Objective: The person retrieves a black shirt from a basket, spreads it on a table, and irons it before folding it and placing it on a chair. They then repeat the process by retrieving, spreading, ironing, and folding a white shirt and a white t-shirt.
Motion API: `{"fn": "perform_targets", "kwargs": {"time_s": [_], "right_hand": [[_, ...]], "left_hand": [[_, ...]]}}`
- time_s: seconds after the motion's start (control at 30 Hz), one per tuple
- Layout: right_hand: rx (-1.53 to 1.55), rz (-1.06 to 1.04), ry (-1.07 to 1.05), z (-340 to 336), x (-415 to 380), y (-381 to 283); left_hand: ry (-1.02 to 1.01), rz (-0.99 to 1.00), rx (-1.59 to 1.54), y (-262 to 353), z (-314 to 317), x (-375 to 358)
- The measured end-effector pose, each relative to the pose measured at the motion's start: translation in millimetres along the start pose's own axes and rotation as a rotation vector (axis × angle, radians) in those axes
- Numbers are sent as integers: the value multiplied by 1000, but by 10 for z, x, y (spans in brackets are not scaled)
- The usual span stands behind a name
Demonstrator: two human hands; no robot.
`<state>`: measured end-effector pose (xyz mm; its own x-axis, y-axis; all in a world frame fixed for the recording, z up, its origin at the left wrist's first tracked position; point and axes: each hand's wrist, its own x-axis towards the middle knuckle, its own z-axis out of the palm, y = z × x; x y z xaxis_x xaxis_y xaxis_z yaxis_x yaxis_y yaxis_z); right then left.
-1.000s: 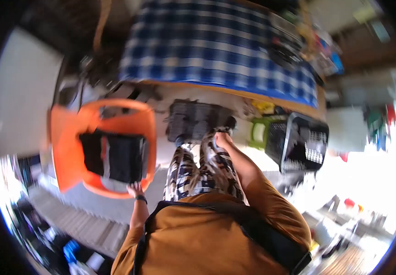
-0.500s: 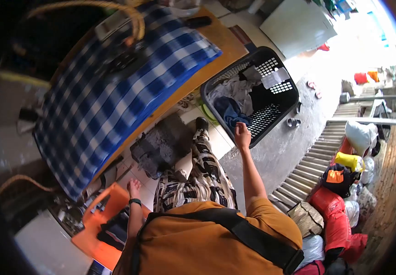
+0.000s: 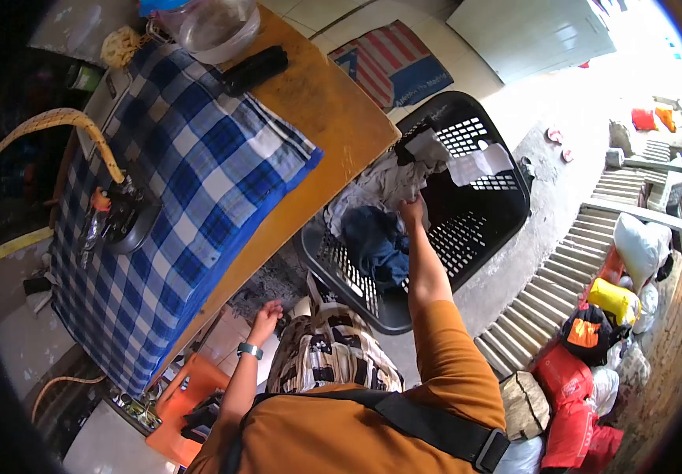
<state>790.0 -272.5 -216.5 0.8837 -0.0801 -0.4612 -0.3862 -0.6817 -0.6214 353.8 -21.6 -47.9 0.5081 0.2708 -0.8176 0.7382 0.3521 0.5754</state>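
My right hand (image 3: pixel 412 212) reaches into a black plastic basket (image 3: pixel 459 276) and has its fingers closed at the edge of grey cloth (image 3: pixel 384 180). Dark blue cloth (image 3: pixel 375 245) lies just left of my wrist in the same basket. White cloth (image 3: pixel 479 163) hangs near the basket's far wall. My left hand (image 3: pixel 266 320), with a band on its wrist, hovers near the table's edge, its fingers partly curled; whether they touch anything is unclear.
On the left, a table (image 3: pixel 333 110) carries a blue checked cloth (image 3: pixel 191 150), an iron (image 3: pixel 131 217) and a clear bowl (image 3: pixel 218 31). A mat (image 3: pixel 392 67) lies beyond. Below left stands an orange chair (image 3: pixel 191 387). Several bags (image 3: pixel 566 379) are piled right.
The basket now appears nearer and larger. My right hand has moved from the blue cloth by the near rim to the grey cloth farther in. My left hand has come up toward the table edge.
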Motion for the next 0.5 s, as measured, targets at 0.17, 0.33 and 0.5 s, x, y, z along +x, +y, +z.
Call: {"fn": "perform_targets", "kwargs": {"time_s": [0.17,0.33,0.5], "right_hand": [[-296,301,120,285,202,-331],[1350,464,-166,17,-169,-150],[1753,333,-363,-1326,-1299,-1212]], "left_hand": [[155,-96,56,-764,-483,97],[291,-268,8,-415,-527,-298],[57,-157,12,348,-248,-473]]}}
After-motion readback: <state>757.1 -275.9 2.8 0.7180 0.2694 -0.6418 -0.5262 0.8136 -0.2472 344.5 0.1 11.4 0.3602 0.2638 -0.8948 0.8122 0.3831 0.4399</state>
